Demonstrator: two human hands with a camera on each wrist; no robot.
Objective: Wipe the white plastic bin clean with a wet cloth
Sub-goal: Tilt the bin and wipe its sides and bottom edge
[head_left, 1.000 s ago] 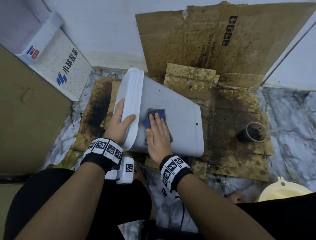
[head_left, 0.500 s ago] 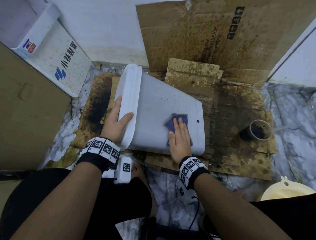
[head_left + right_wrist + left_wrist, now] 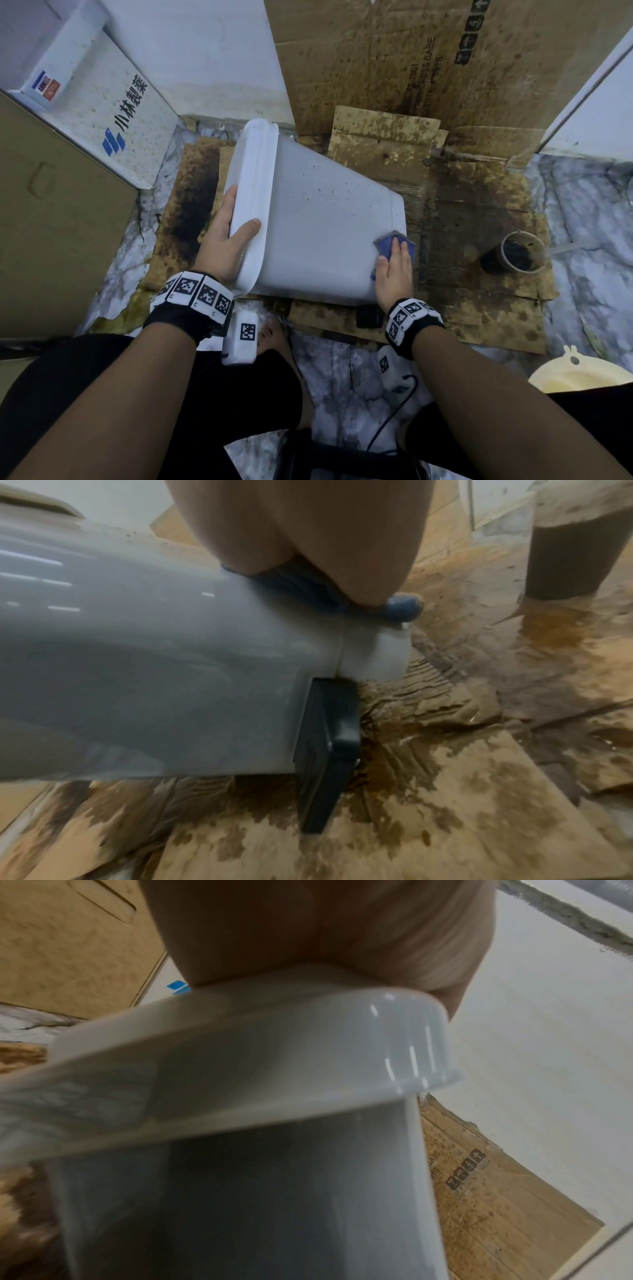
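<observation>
The white plastic bin (image 3: 318, 219) lies on its side on stained, wet cardboard (image 3: 479, 274) spread over a marbled floor, its rimmed mouth turned to your left and its base to your right. Small brown specks dot the upper side that faces you. Your left hand (image 3: 222, 243) grips the bin's thick rim: the thumb lies over the outside of the rim, and the fingers reach round the rim's far side, out of sight from above; the left wrist view shows the palm pressed against the rim edge. Your right hand (image 3: 394, 270) presses a blue cloth (image 3: 387, 245) flat against the bin's upper side at the corner nearest the base, fingers straight and close together, with the cloth's edges showing beyond the fingertips. In the right wrist view the cloth (image 3: 400, 607) bunches under your palm right at the bin's edge, and a black part (image 3: 325, 753) sticks out from the bin's lower side, touching the cardboard. To the right of the bin, well apart from it, a round cup of dark liquid (image 3: 517, 253) stands on the cardboard. A large brown carton (image 3: 445, 58) leans against the wall behind the bin. A white printed box (image 3: 113, 113) stands at the far left, and a pale yellow basin (image 3: 575, 377) shows at the lower right edge.
</observation>
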